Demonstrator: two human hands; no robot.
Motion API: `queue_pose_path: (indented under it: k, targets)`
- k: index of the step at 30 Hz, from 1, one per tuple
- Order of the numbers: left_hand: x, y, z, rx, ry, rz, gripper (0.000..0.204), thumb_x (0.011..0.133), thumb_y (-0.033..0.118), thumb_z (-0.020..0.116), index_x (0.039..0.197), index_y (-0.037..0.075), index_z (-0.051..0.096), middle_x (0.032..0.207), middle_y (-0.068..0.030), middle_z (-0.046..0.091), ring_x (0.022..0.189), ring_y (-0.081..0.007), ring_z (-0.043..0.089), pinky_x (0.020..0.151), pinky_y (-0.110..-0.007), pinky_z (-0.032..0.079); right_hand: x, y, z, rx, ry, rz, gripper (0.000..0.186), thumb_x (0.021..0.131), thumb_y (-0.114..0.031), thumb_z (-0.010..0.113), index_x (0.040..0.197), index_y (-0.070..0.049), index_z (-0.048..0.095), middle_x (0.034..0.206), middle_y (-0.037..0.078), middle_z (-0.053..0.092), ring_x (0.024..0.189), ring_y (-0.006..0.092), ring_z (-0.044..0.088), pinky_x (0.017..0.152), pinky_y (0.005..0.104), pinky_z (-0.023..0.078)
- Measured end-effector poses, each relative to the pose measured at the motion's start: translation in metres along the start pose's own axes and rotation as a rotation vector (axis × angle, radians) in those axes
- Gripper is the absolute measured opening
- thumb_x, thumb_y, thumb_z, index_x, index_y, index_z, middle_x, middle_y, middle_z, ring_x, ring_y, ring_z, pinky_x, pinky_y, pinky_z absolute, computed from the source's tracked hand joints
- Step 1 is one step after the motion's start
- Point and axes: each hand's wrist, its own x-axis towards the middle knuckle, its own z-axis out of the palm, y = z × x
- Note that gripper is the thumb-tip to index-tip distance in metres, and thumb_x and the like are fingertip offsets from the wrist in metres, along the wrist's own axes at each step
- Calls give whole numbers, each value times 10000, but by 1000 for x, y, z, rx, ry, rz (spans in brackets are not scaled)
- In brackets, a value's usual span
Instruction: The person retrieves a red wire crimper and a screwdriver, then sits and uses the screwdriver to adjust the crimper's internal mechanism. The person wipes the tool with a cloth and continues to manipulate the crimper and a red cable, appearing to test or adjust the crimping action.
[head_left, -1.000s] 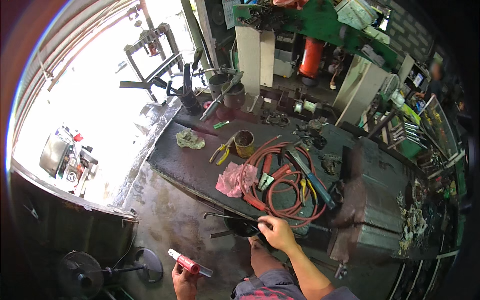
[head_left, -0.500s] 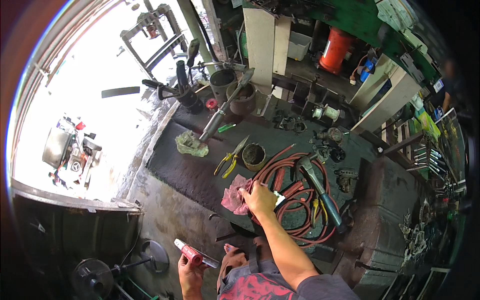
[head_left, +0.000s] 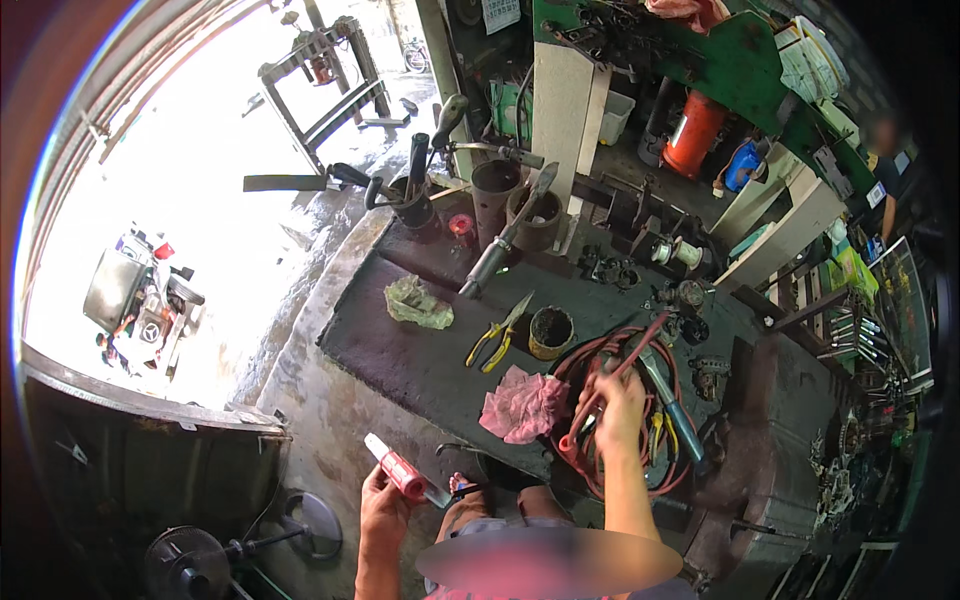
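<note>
My left hand, low and off the bench, is closed around a red cylinder with a whitish flat strip along it; its exact kind is unclear. Over the bench, my right hand grips a red cable, whose raised length points away from me. More of the cable lies coiled beneath, partly hidden by the hand. Left of the coil rests a crumpled pink cloth. Yellow-handled pliers and a dirty cup lie beyond it. A hammer with a dark teal handle crosses the coil's right side.
Tool-filled metal cans and a long metal tool occupy the bench's far left, near a pale crumpled cloth. Greasy metal parts sit at the far right. Another person stands at the right edge.
My right hand has left the pink cloth and moved right onto the cable, lifting part of it. The cloth lies free. My left hand still holds the red cylinder. The whole view has shifted slightly.
</note>
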Motion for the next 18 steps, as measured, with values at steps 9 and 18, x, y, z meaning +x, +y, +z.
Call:
queue_pose_path:
  k: [9, 18]
  targets:
    - [12, 15, -16, 168, -24, -64, 385, 907, 144, 788, 1224, 9, 617, 1099, -110, 697, 946, -233, 723, 733, -368, 624, -32, -40, 2, -88, 247, 101, 664, 1017, -687, 531, 1319, -98, 581, 675, -48, 454, 464, 60, 358, 383, 232, 254]
    - [-7, 17, -44, 103, 181, -171, 345, 1005, 166, 728, 1272, -14, 603, 1075, -104, 715, 843, -206, 748, 728, -338, 654, -98, -68, -23, -974, -222, -44, 262, 1066, -260, 595, 1027, -24, 703, 642, -9, 490, 425, 82, 396, 363, 275, 292]
